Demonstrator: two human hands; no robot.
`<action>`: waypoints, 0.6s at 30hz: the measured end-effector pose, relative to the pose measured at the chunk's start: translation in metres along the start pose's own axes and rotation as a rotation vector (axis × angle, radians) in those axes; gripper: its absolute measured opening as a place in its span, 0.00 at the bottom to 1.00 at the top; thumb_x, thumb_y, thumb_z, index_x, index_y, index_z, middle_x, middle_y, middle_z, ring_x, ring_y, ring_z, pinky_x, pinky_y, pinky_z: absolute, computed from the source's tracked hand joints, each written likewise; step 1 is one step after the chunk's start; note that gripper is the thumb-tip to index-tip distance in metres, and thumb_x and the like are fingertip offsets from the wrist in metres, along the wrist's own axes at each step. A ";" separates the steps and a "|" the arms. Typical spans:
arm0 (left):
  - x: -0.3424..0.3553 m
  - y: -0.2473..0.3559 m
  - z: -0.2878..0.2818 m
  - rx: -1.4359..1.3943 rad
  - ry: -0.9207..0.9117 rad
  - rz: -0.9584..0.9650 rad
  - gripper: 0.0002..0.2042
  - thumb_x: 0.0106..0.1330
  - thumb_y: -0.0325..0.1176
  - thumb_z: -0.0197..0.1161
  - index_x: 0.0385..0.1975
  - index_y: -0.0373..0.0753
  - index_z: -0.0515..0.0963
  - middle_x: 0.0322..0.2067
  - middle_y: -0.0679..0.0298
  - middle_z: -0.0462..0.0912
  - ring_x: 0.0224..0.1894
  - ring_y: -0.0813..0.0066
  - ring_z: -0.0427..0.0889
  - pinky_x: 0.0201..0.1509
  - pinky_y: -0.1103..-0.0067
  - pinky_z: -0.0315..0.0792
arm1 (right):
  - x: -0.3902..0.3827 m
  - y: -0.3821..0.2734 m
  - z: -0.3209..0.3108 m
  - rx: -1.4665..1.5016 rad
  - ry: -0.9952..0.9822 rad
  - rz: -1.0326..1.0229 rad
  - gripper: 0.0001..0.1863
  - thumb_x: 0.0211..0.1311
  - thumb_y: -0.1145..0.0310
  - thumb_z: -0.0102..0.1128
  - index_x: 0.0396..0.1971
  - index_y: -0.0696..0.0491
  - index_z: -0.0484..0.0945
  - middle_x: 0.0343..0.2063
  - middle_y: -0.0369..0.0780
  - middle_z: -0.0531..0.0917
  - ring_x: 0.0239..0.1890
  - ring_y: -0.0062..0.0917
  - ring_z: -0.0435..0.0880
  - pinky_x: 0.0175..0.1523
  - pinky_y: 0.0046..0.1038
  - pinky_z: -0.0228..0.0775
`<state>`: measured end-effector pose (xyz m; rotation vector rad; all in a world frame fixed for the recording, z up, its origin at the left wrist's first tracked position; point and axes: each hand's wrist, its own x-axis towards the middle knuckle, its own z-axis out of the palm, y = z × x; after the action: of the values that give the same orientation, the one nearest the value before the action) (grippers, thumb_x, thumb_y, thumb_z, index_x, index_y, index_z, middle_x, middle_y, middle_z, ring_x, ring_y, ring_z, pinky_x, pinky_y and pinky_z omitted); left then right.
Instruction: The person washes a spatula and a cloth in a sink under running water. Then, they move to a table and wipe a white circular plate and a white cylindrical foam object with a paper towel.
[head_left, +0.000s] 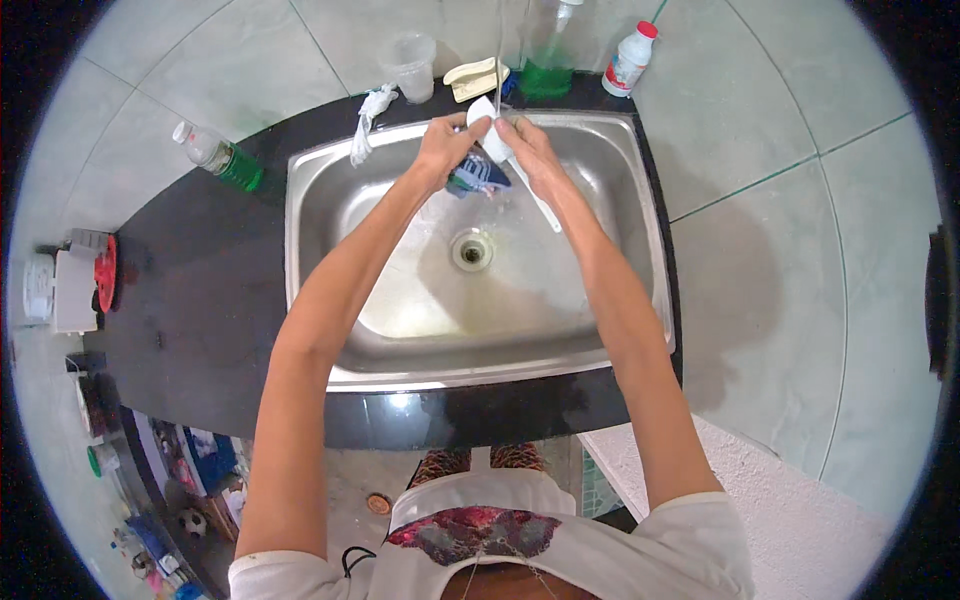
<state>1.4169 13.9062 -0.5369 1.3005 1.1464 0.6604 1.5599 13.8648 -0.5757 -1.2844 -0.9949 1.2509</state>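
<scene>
Near the back edge of the sink (430,320), the left hand (447,145) and right hand (534,150) pinch a white long-handled utensil (495,146), thumbs facing at its broad end, presumably to steady it; its handle slants forward beside the right wrist. Holding it over the basin likely lets drips reach the drain (472,252). A blue patterned cloth or packet (478,176) sits below the left hand; whether fingers grip it cannot be told. Both forearms cross the sink's front edge and converge, palms turned inward. A red-capped bottle (628,62) stands by the back-right corner, probably for easy reach.
</scene>
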 end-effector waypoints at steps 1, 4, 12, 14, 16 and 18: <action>-0.002 0.004 -0.003 -0.001 0.002 0.001 0.17 0.56 0.42 0.62 0.35 0.31 0.77 0.25 0.63 0.79 0.20 0.83 0.73 0.22 0.84 0.68 | 0.001 0.001 0.003 -0.022 0.020 -0.011 0.16 0.61 0.58 0.50 0.34 0.59 0.72 0.33 0.39 0.76 0.36 0.20 0.71 0.42 0.23 0.63; 0.001 0.010 -0.020 0.109 0.150 0.097 0.17 0.57 0.43 0.61 0.32 0.32 0.78 0.20 0.67 0.77 0.19 0.84 0.72 0.21 0.84 0.66 | -0.024 0.014 0.004 0.033 -0.144 0.115 0.17 0.61 0.55 0.48 0.34 0.56 0.72 0.30 0.36 0.75 0.32 0.18 0.72 0.37 0.21 0.65; -0.009 0.002 -0.004 0.343 -0.129 0.247 0.19 0.58 0.46 0.58 0.32 0.33 0.79 0.18 0.64 0.76 0.20 0.82 0.72 0.26 0.80 0.68 | -0.061 0.006 -0.021 0.113 -0.264 0.230 0.15 0.62 0.57 0.49 0.40 0.53 0.69 0.24 0.33 0.73 0.24 0.16 0.70 0.29 0.19 0.63; 0.000 -0.008 0.014 0.359 -0.080 0.259 0.18 0.55 0.46 0.60 0.31 0.34 0.79 0.20 0.64 0.78 0.21 0.78 0.73 0.26 0.78 0.68 | -0.049 0.003 -0.023 0.225 -0.242 0.137 0.15 0.61 0.61 0.51 0.43 0.54 0.68 0.22 0.33 0.73 0.23 0.15 0.70 0.29 0.19 0.63; 0.009 -0.011 0.009 0.448 0.027 0.256 0.18 0.54 0.45 0.61 0.31 0.35 0.79 0.22 0.63 0.78 0.21 0.77 0.74 0.27 0.78 0.68 | -0.046 0.014 -0.024 0.065 -0.198 0.175 0.14 0.60 0.62 0.50 0.41 0.55 0.69 0.22 0.35 0.73 0.24 0.15 0.71 0.29 0.21 0.63; 0.019 -0.012 0.011 0.272 0.131 0.145 0.15 0.54 0.38 0.61 0.36 0.33 0.76 0.26 0.63 0.78 0.25 0.77 0.74 0.29 0.80 0.69 | -0.045 0.050 -0.043 -0.309 -0.159 0.267 0.16 0.57 0.65 0.51 0.43 0.57 0.71 0.25 0.41 0.77 0.27 0.21 0.76 0.32 0.26 0.67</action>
<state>1.4312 13.9169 -0.5545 1.6013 1.2904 0.7219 1.5927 13.8092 -0.6228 -1.6173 -1.1938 1.4605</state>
